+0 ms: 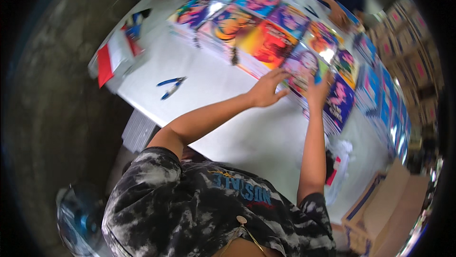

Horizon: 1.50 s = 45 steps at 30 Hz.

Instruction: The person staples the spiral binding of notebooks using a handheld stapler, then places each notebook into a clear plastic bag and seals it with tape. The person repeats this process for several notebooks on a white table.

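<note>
Spreading across most of the view, the white desk [232, 136] carries a block of bright booklets [290, 19], laid in close-set stacks running from the far left toward the near right. Right of them stand glossy blue stacks [377, 84]. In the block's nearer row, between the red stack [276, 46] and the purple stack [339, 96], lies the pink stack [303, 62], straight ahead of both hands. Its long axis seems to run away from the person with a slight slant, though blur and fisheye bending leave that unsure. The right hand [317, 92] is nearer its middle, reaching over the right part of the cover; the left hand [266, 88] is at its near left edge, so the stack lies just ahead and to the right of the left fingers. Those left fingers are spread and the thumb stands off, with nothing visible gripped; whether they touch the stack is unclear. The right fingers are bent over the cover, and I can't make out whether they pinch anything. The pink stack looks glossy and many-coloured, with a pale drawn figure. Smallest of all, a blue-green patch [323, 69] shows by the right fingers.
</note>
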Each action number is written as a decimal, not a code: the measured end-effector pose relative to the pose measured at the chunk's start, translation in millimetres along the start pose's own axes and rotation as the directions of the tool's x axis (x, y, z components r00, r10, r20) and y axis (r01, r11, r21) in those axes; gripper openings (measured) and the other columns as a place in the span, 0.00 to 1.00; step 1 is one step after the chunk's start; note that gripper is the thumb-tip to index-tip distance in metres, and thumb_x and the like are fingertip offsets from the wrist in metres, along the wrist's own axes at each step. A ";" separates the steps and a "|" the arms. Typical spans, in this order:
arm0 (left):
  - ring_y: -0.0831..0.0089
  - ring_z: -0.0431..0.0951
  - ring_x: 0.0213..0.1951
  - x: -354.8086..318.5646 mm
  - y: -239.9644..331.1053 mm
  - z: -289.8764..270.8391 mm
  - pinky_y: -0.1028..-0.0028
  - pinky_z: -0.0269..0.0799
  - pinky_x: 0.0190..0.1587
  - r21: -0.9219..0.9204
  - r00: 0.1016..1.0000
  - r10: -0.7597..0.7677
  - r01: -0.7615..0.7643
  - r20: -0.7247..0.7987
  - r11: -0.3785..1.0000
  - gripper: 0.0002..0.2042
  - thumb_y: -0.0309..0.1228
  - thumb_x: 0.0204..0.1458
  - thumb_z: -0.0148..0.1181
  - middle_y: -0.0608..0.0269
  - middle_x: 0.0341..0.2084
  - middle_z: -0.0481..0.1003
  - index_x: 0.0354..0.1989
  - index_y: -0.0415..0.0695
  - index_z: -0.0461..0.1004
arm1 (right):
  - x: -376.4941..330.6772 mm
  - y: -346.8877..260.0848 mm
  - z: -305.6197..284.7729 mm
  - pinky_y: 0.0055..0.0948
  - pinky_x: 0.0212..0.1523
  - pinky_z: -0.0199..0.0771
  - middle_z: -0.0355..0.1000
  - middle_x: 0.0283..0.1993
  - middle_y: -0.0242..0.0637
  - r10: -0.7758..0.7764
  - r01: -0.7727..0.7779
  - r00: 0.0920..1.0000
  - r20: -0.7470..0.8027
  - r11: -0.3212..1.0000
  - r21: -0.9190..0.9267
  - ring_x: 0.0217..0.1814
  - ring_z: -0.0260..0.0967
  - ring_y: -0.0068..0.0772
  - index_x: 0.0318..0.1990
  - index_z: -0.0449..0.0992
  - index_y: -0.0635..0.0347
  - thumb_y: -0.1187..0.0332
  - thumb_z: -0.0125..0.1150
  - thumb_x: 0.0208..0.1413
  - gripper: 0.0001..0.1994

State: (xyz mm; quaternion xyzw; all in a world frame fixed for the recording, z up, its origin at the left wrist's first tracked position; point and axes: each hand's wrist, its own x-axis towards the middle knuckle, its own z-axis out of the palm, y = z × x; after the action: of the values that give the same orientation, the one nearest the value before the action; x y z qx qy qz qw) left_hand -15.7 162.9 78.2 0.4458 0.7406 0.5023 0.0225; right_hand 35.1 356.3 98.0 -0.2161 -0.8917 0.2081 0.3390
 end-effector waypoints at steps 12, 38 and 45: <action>0.58 0.72 0.45 -182.8 -72.6 -268.1 0.65 0.66 0.48 0.115 0.519 -0.366 0.682 -0.773 0.722 0.21 0.31 0.45 0.62 0.47 0.43 0.71 0.49 0.39 0.69 | -126.4 -153.0 59.8 0.41 0.64 0.50 0.56 0.62 0.52 -0.372 -0.015 0.578 0.726 0.885 0.466 0.66 0.49 0.54 0.61 0.55 0.62 0.71 0.59 0.49 0.30; 0.56 0.67 0.51 -251.4 -154.6 -457.5 0.65 0.67 0.50 -0.829 0.284 -0.857 0.251 -0.431 0.500 0.45 0.36 0.39 0.62 0.43 0.53 0.60 0.64 0.39 0.41 | -49.7 -533.9 356.0 0.41 0.42 0.72 0.73 0.38 0.53 -0.200 0.189 0.488 0.850 0.975 0.120 0.43 0.72 0.50 0.36 0.76 0.63 0.46 0.60 0.45 0.25; 0.60 0.66 0.51 -269.8 -126.7 -463.8 0.67 0.66 0.50 -0.830 0.306 -0.811 0.100 -0.499 0.549 0.38 0.33 0.43 0.55 0.46 0.51 0.61 0.63 0.40 0.44 | -78.8 -538.1 381.5 0.41 0.41 0.72 0.74 0.38 0.49 -0.200 0.253 0.510 0.837 0.965 0.076 0.42 0.72 0.49 0.35 0.76 0.62 0.57 0.65 0.44 0.17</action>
State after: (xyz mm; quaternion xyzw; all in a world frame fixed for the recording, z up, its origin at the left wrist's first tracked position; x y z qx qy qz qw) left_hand -157.3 -369.5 98.8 -0.1678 0.5094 0.8432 -0.0362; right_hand -308.0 -212.1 75.1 0.0184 -0.9702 0.2149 -0.1103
